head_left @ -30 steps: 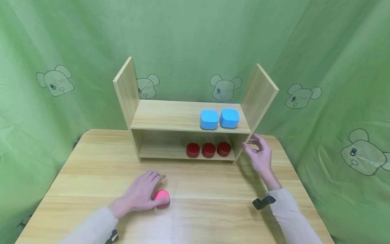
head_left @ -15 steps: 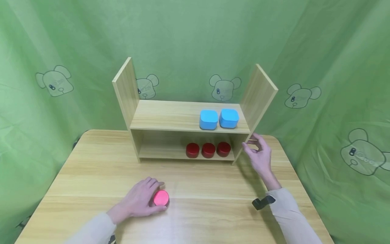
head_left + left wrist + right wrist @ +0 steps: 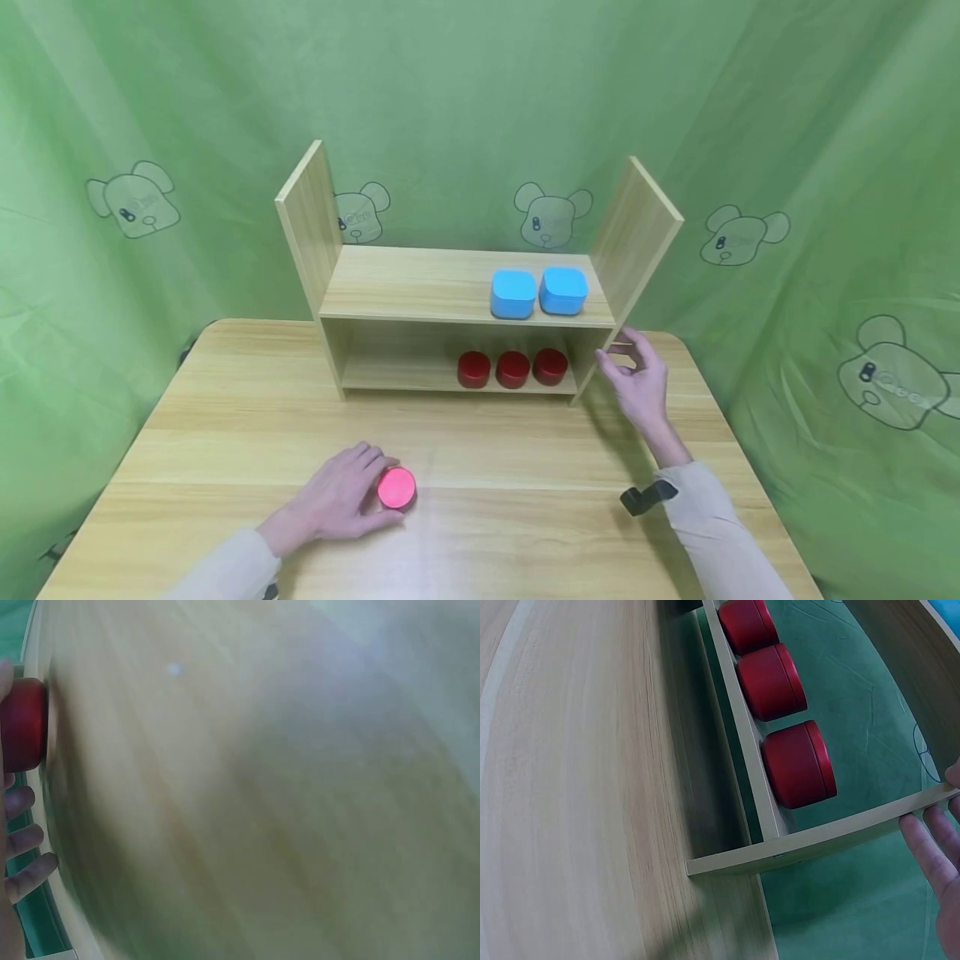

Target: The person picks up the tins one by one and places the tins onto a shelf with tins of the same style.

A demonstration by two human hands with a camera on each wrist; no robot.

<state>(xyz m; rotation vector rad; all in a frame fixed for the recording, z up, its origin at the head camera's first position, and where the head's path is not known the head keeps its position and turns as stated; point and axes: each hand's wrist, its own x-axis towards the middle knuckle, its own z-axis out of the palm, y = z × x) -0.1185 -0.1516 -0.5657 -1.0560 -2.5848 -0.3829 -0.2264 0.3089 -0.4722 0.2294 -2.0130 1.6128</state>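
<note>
A round red tin (image 3: 396, 488), its lid bright pink in the head view, stands on the table in front of the shelf. My left hand (image 3: 337, 497) lies around its left side, fingers beyond it and thumb on the near side; in the left wrist view thumb and index finger meet the tin (image 3: 24, 724) on opposite sides. On the right, my right hand (image 3: 639, 379) pinches the side panel (image 3: 840, 831) of the wooden shelf (image 3: 450, 319), thumb at its front edge and fingers outside. Three dark red tins (image 3: 513, 369) stand in a row on the lower board.
Two blue rounded boxes (image 3: 513, 293) stand on the upper board at the right, near the tall side panel. Light wooden table (image 3: 247, 442) surrounds the shelf's front. A green curtain (image 3: 465, 100) with printed mouse heads hangs behind and at both sides.
My left hand has shifted slightly back toward me, its thumb moving off the tin's top to the near side and its fingers drawing in to the tin. My right hand has stayed on the shelf.
</note>
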